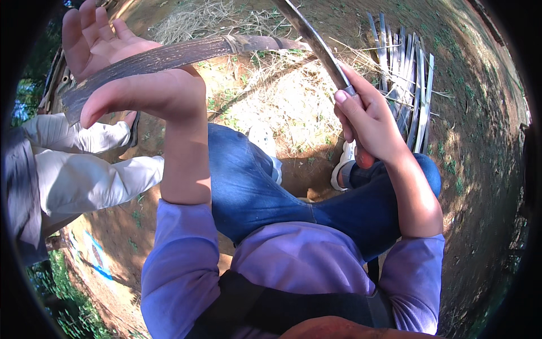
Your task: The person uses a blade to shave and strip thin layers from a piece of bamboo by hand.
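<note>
The left hand (155, 93), spread open, bore a strip (169, 55); the right hand (370, 116) clasped a knife (317, 48), slats (424, 101) beyond it.

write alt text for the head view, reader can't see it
A person's right hand grips a long-bladed tool; a dark woody strip lies across the open left hand. Pale shavings and more strips lie on the ground.
</note>
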`<control>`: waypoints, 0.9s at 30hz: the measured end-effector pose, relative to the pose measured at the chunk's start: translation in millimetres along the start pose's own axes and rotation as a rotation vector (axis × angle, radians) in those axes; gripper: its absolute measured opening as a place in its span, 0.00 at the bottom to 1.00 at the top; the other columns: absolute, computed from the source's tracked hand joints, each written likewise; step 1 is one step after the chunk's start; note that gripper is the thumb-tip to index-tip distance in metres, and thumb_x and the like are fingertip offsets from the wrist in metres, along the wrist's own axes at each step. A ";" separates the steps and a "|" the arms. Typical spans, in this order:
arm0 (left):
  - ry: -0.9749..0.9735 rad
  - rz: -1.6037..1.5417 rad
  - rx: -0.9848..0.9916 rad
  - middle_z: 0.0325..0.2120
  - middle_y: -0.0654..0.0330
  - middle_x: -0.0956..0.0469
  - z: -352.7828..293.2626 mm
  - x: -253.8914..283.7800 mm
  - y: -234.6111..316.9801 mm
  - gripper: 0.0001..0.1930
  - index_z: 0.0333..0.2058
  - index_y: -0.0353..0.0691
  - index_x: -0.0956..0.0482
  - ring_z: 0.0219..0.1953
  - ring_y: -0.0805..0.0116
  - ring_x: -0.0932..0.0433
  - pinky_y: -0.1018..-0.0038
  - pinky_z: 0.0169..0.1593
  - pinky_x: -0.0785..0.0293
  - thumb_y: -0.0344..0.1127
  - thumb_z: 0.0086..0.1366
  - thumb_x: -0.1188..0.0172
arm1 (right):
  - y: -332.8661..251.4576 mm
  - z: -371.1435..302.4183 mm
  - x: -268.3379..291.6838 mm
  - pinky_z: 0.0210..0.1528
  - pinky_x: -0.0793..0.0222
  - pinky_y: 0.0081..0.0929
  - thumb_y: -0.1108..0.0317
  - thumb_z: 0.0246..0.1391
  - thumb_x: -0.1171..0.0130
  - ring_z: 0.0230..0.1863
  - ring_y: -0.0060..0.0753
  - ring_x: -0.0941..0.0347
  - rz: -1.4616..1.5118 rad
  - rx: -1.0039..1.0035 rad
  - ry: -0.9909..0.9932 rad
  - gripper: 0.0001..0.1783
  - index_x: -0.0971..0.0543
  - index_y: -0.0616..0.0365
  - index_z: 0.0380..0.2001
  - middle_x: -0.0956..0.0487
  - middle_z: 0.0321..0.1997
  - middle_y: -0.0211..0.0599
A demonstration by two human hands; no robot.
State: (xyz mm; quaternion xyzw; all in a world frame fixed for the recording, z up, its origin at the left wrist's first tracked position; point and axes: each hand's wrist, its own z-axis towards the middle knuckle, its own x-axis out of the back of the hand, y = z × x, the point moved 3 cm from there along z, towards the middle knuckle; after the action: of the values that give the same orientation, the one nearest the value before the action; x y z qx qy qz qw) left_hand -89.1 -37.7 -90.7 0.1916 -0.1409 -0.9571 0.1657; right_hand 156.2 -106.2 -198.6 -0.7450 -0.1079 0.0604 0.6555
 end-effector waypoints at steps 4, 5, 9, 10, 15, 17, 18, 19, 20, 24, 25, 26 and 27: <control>-0.012 -0.009 0.001 0.54 0.53 0.30 4.0 6.5 -9.0 0.53 0.58 0.44 0.36 0.60 0.57 0.35 0.48 0.71 0.55 0.86 0.55 0.76 | -9.8 -11.5 -9.2 0.19 0.40 0.15 0.63 0.68 0.51 0.17 0.12 0.38 -0.004 0.029 -0.060 0.33 0.44 0.61 0.71 0.33 0.21 0.22; -0.017 -0.010 0.003 0.54 0.53 0.31 3.4 7.4 -12.5 0.53 0.58 0.44 0.36 0.60 0.57 0.35 0.48 0.71 0.54 0.86 0.55 0.75 | -13.9 -16.6 -13.9 0.21 0.42 0.14 0.65 0.67 0.49 0.17 0.12 0.40 0.030 0.066 -0.065 0.33 0.43 0.61 0.71 0.35 0.21 0.20; 0.016 -0.079 0.015 0.54 0.55 0.30 0.7 0.5 -3.6 0.56 0.61 0.38 0.38 0.59 0.61 0.35 0.55 0.70 0.51 0.85 0.56 0.74 | -47.0 -38.2 -26.1 0.23 0.44 0.16 0.71 0.62 0.44 0.18 0.14 0.43 -0.033 0.276 -0.242 0.35 0.41 0.66 0.70 0.38 0.18 0.20; 0.026 -0.083 0.012 0.54 0.55 0.30 0.1 -0.8 -0.7 0.56 0.62 0.38 0.39 0.59 0.61 0.35 0.55 0.70 0.51 0.85 0.55 0.74 | -52.9 -41.2 -26.6 0.23 0.44 0.17 0.71 0.61 0.44 0.18 0.14 0.42 -0.165 0.395 -0.315 0.35 0.41 0.67 0.69 0.37 0.18 0.21; -0.009 0.034 0.026 0.55 0.53 0.35 6.5 9.8 -1.3 0.55 0.67 0.47 0.48 0.57 0.58 0.35 0.53 0.67 0.47 0.87 0.53 0.69 | -63.4 -58.0 -38.2 0.25 0.42 0.19 0.73 0.59 0.43 0.19 0.19 0.40 -0.102 0.522 -0.347 0.34 0.38 0.71 0.67 0.35 0.19 0.26; -0.090 0.045 0.028 0.59 0.51 0.40 -2.2 3.4 -3.8 0.57 0.69 0.47 0.54 0.61 0.55 0.39 0.52 0.69 0.50 0.87 0.54 0.70 | -52.5 -49.8 -31.4 0.26 0.41 0.18 0.72 0.60 0.44 0.20 0.17 0.40 -0.128 0.406 -0.272 0.33 0.37 0.70 0.67 0.36 0.20 0.25; -0.112 0.068 0.008 0.61 0.50 0.43 0.4 2.4 4.7 0.57 0.69 0.47 0.55 0.62 0.53 0.41 0.51 0.70 0.52 0.87 0.54 0.71 | -50.2 -43.9 -30.8 0.27 0.41 0.18 0.71 0.61 0.45 0.20 0.17 0.41 -0.126 0.361 -0.261 0.32 0.37 0.69 0.67 0.37 0.20 0.24; -0.115 0.104 0.028 0.62 0.49 0.44 2.6 4.7 9.0 0.57 0.69 0.47 0.56 0.64 0.52 0.43 0.50 0.71 0.55 0.86 0.54 0.72 | -22.8 -22.3 -25.9 0.25 0.39 0.22 0.66 0.63 0.44 0.19 0.18 0.39 -0.154 0.223 -0.170 0.28 0.33 0.60 0.65 0.34 0.18 0.28; -0.114 0.116 0.053 0.63 0.49 0.46 0.6 3.2 5.7 0.57 0.69 0.47 0.57 0.65 0.51 0.46 0.49 0.72 0.58 0.86 0.54 0.72 | -22.4 -8.1 -17.9 0.24 0.42 0.20 0.64 0.65 0.45 0.20 0.14 0.40 -0.188 0.215 -0.172 0.26 0.31 0.59 0.64 0.35 0.18 0.25; -0.173 0.159 0.101 0.64 0.48 0.48 0.6 3.9 -5.4 0.56 0.70 0.46 0.58 0.69 0.48 0.51 0.46 0.73 0.65 0.85 0.55 0.75 | -34.0 -12.6 -23.1 0.23 0.43 0.19 0.66 0.64 0.45 0.20 0.13 0.42 -0.110 0.126 -0.160 0.26 0.32 0.60 0.64 0.36 0.17 0.23; -0.174 0.170 0.099 0.65 0.48 0.49 0.7 5.0 -3.7 0.55 0.70 0.46 0.59 0.70 0.47 0.52 0.45 0.74 0.66 0.85 0.56 0.76 | -33.6 -13.7 -25.4 0.23 0.44 0.19 0.67 0.64 0.44 0.19 0.13 0.42 -0.099 0.101 -0.154 0.27 0.32 0.59 0.64 0.37 0.16 0.23; -0.175 0.157 0.088 0.65 0.48 0.49 -0.8 4.5 -3.1 0.55 0.70 0.45 0.59 0.70 0.47 0.51 0.45 0.74 0.65 0.85 0.56 0.76 | -33.0 -17.4 -26.8 0.23 0.44 0.19 0.68 0.63 0.44 0.19 0.13 0.42 -0.071 0.160 -0.165 0.28 0.33 0.60 0.65 0.38 0.16 0.23; -0.176 0.143 0.078 0.65 0.48 0.49 -2.0 3.5 -2.9 0.55 0.70 0.45 0.59 0.69 0.47 0.51 0.46 0.74 0.64 0.84 0.56 0.76 | -31.8 -20.9 -29.5 0.23 0.43 0.19 0.69 0.63 0.43 0.19 0.13 0.42 -0.044 0.218 -0.175 0.29 0.34 0.60 0.66 0.38 0.16 0.22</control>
State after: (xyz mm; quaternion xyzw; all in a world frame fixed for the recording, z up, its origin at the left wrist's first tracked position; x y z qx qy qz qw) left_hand -92.0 -36.8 -94.6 0.1028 -0.2051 -0.9498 0.2128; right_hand 129.9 -129.7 -165.9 -0.6586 -0.1738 0.1220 0.7219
